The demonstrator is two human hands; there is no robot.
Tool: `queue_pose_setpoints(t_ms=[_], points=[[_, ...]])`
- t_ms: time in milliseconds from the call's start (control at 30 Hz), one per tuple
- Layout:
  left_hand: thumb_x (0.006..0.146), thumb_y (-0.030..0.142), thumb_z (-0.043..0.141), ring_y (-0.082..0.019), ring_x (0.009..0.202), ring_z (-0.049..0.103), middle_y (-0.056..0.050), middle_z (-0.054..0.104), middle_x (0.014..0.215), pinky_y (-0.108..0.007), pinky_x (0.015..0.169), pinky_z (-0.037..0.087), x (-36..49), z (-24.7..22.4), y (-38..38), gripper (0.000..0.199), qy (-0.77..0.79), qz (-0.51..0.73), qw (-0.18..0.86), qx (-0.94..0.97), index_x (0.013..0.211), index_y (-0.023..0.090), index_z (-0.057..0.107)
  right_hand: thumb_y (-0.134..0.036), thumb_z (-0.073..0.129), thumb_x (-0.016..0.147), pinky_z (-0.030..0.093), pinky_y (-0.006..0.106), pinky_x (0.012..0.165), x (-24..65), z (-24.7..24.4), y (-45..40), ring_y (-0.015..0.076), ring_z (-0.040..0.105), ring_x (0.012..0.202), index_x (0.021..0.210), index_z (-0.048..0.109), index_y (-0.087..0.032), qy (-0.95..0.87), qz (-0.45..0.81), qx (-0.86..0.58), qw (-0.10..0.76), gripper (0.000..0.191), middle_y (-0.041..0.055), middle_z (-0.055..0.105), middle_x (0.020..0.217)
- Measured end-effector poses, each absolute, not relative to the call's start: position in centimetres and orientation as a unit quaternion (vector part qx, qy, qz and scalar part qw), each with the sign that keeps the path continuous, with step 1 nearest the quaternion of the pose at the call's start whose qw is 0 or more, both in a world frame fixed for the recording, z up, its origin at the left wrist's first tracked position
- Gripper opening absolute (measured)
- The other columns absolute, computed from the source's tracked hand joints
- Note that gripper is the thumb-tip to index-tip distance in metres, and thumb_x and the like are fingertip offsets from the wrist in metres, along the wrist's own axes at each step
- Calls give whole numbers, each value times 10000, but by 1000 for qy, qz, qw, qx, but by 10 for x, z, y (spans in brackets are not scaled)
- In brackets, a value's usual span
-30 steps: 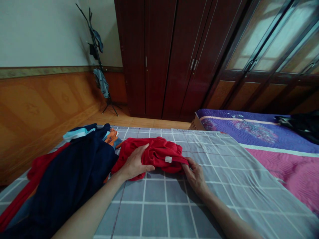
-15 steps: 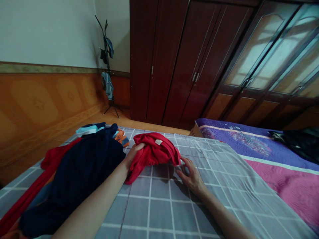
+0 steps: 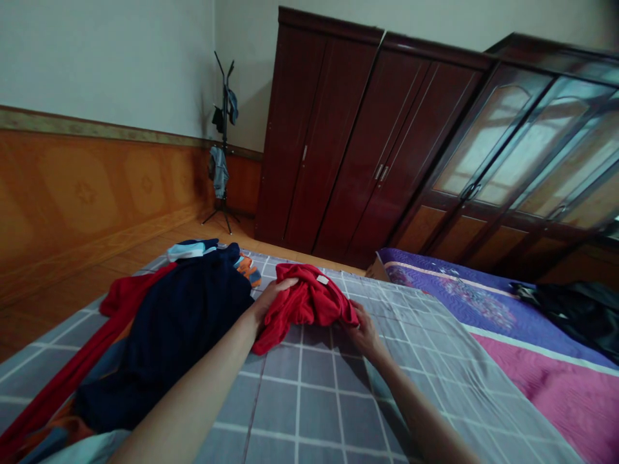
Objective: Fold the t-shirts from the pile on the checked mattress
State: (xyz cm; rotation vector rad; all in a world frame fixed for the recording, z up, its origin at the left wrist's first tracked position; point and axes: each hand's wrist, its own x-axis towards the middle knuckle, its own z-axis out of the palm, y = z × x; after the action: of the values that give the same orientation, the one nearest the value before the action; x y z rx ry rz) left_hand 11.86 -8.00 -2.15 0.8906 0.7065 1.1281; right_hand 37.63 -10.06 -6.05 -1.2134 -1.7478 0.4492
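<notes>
A crumpled red garment (image 3: 314, 299) with a small white label is held up just over the grey checked bed sheet (image 3: 314, 399). My left hand (image 3: 271, 301) grips its left side, the thumb on top of the cloth. At its lower right edge, my right hand (image 3: 363, 332) has its fingers closed on the cloth, partly behind it. I cannot tell what kind of garment it is. Left of my left forearm lies a heap of clothes with a dark navy garment (image 3: 178, 335) on top and a long red piece (image 3: 91, 367) beside it.
An orange patterned cloth (image 3: 250, 269) and a light blue and white one (image 3: 186, 250) lie at the heap's far end. On the right is a purple and pink bedspread (image 3: 532, 361) with a black item (image 3: 575, 312). Behind stand a dark red wardrobe (image 3: 358, 142) and a coat rack (image 3: 224, 129).
My right hand has closed on the red garment's right edge, where its fingers were spread before. My left hand keeps its hold. The camera view has tilted up a little.
</notes>
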Motion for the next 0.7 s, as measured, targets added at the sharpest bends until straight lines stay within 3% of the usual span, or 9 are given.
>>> queue_pose_setpoints(t_ms=[133, 267, 467, 567, 700], points=[[693, 388, 688, -228, 813, 665, -84, 704, 904, -328, 753, 514, 92, 1, -73, 410, 339, 573, 576, 475, 1001, 121, 640, -411, 608, 701, 530, 400, 722, 375, -5, -87, 248, 659, 765, 864, 683, -173, -673, 215, -483, 518, 298, 62, 703, 805], [581, 263, 727, -201, 830, 627, -15, 688, 841, -279, 774, 470, 55, 13, -59, 310, 383, 615, 463, 510, 867, 167, 655, -393, 626, 665, 480, 254, 495, 381, 72, -88, 161, 599, 536, 792, 643, -179, -620, 199, -480, 588, 249, -5, 648, 613], [685, 235, 574, -206, 896, 597, -48, 662, 917, -308, 818, 444, 16, 33, -60, 238, 476, 637, 115, 596, 896, 170, 661, -286, 687, 624, 445, 221, 456, 365, 161, -108, 144, 579, 535, 786, 673, -171, -636, 109, -479, 595, 199, -10, 634, 604], [699, 249, 597, -193, 884, 602, -37, 662, 911, -284, 798, 452, 3, 50, -72, 246, 452, 696, 72, 553, 923, 170, 662, -265, 651, 674, 441, 229, 467, 355, 185, -121, 149, 577, 574, 782, 691, -184, -666, 23, -479, 572, 140, 7, 647, 651], [693, 265, 628, -158, 762, 606, -7, 664, 816, -231, 679, 464, -10, 68, -87, 225, 378, 796, 136, 452, 892, 170, 673, -260, 608, 715, 418, 218, 458, 352, 194, -140, 147, 570, 573, 806, 702, -176, -721, -45, -508, 470, 156, 10, 645, 662]])
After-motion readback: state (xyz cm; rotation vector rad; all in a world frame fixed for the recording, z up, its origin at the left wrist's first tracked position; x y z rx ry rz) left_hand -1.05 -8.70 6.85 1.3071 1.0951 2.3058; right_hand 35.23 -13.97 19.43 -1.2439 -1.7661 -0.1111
